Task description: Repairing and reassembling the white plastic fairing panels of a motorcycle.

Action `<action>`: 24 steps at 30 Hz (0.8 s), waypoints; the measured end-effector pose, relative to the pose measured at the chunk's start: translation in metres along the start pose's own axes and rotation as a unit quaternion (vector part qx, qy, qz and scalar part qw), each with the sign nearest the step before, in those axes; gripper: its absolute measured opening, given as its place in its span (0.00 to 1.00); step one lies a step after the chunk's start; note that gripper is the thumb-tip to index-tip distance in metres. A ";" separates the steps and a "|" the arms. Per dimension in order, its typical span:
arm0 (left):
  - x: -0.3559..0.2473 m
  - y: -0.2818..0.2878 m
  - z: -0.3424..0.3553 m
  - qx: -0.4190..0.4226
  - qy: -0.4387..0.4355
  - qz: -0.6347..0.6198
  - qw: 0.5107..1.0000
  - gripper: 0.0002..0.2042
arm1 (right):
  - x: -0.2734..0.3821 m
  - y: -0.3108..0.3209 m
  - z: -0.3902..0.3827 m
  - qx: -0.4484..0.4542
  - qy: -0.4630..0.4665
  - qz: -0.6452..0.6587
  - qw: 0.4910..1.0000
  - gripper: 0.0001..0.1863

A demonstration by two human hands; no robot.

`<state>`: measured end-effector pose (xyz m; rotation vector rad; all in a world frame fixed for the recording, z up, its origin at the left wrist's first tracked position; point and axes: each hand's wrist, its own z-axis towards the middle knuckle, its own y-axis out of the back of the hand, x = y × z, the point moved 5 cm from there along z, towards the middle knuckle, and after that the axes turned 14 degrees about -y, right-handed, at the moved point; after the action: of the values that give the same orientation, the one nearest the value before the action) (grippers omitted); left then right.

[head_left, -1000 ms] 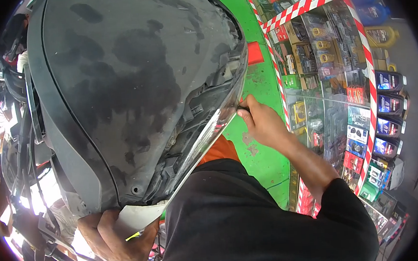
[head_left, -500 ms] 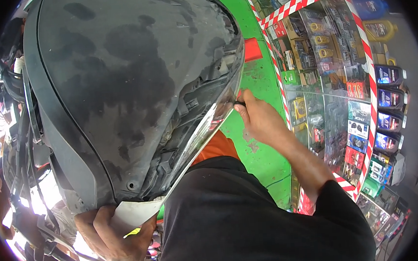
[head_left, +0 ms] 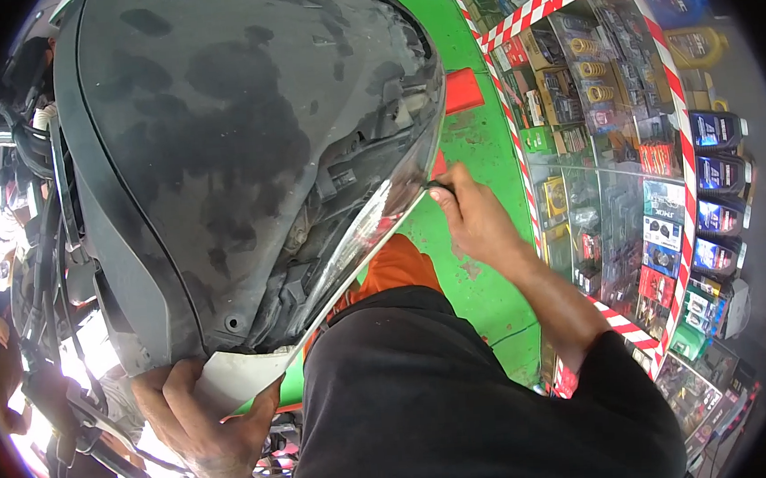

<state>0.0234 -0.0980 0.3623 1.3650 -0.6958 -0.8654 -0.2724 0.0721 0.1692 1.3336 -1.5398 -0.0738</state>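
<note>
A long, thin body panel (head_left: 242, 378), white at its near end and glossy along its edge, stands partly apart from a large dusty dark-grey vehicle body (head_left: 189, 137). My left hand (head_left: 202, 420) is closed around the white end at the lower left, thumb on one side and fingers on the other. On the panel's right edge, farther up, my right hand (head_left: 477, 217) pinches it near a small black piece. Inside the gap, black brackets and mounts (head_left: 339, 184) show. My right fingertips are partly hidden by the panel edge.
Right of me stands a glass display case (head_left: 604, 161) edged with red-and-white tape and filled with boxed parts. Bottles (head_left: 718, 176) line its far side. A red block (head_left: 461, 91) lies on the green floor (head_left: 486, 320). Cables (head_left: 40, 219) hang at left.
The panel's near end has moved slightly up in view with my left hand, and more orange cloth shows beside it. My right hand keeps its grip in nearly the same place.
</note>
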 end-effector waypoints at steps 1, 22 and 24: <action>-0.001 0.000 0.001 -0.001 -0.001 -0.001 1.000 0.37 | 0.007 0.002 0.004 0.040 0.025 -0.032 0.998 0.15; 0.001 0.000 -0.005 0.006 0.009 -0.002 1.000 0.38 | 0.022 -0.001 -0.011 0.046 0.058 -0.114 0.991 0.15; 0.002 0.003 -0.004 0.014 0.011 -0.008 1.000 0.38 | 0.020 0.008 0.001 0.078 0.054 -0.093 0.991 0.15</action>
<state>0.0285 -0.0972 0.3646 1.4058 -0.6829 -0.8540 -0.2750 0.0592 0.1868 1.5777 -1.3499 0.0035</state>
